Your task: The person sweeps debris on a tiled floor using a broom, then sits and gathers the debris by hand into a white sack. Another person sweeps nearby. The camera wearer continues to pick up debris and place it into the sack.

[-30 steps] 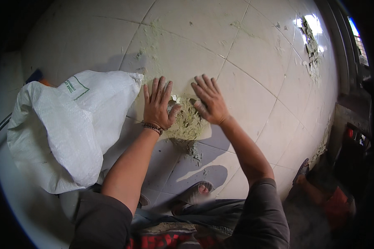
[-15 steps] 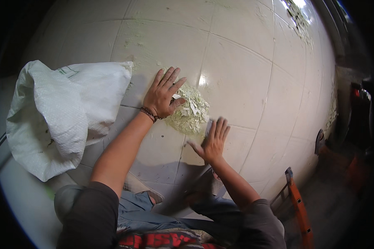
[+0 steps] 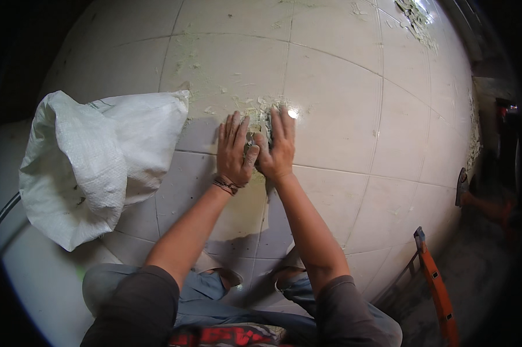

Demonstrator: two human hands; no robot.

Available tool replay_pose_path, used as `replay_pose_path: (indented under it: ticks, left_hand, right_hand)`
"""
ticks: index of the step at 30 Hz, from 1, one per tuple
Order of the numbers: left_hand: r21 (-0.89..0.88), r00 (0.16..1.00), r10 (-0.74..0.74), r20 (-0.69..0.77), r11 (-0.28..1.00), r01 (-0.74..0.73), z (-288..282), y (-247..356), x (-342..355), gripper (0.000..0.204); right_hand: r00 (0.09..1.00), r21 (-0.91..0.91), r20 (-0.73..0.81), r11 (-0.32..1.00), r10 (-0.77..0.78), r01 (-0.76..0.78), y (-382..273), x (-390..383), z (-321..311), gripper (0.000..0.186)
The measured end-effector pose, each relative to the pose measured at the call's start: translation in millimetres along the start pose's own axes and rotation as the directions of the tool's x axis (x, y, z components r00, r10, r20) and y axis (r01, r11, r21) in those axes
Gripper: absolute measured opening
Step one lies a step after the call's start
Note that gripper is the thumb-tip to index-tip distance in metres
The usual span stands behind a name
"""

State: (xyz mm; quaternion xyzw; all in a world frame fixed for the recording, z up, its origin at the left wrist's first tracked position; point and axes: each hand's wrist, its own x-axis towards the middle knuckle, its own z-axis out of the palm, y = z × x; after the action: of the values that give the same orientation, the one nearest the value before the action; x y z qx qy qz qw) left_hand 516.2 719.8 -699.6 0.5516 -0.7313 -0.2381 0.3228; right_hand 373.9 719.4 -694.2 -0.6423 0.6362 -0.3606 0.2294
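Floor tiles (image 3: 336, 104) spread widest, then a white sack (image 3: 133, 139) at the left. 0.5 s ago the right hand (image 3: 279, 147) stood apart from the left hand (image 3: 234, 150); now they lie side by side, so the pale flakes (image 3: 254, 127) are penned from 2 sides. Fingers are straight and nearly together, gripping nothing visible; what the palms cover I cannot tell. The flakes show between the hands and beyond the fingertips.

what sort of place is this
Probably a room under repair or renovation: pale flakes lie on a tiled floor, near a white sack and what looks like an orange ladder.
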Motion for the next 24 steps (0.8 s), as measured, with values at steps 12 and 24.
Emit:
replay_pose_path:
  ticks: [12,24]
  left_hand:
    - [-0.839,0.832,-0.548,0.084,0.411,0.356,-10,33,5,0.048]
    - [-0.949,0.838,-0.546,0.021,0.253,0.189,-80,146,28,0.05]
  right_hand:
    - [0.886,0.836,0.189,0.404,0.423,-0.371,-48,4,33,0.039]
    - [0.817,0.824,0.3,0.298,0.492,-0.481,-151,31,-79,0.04]
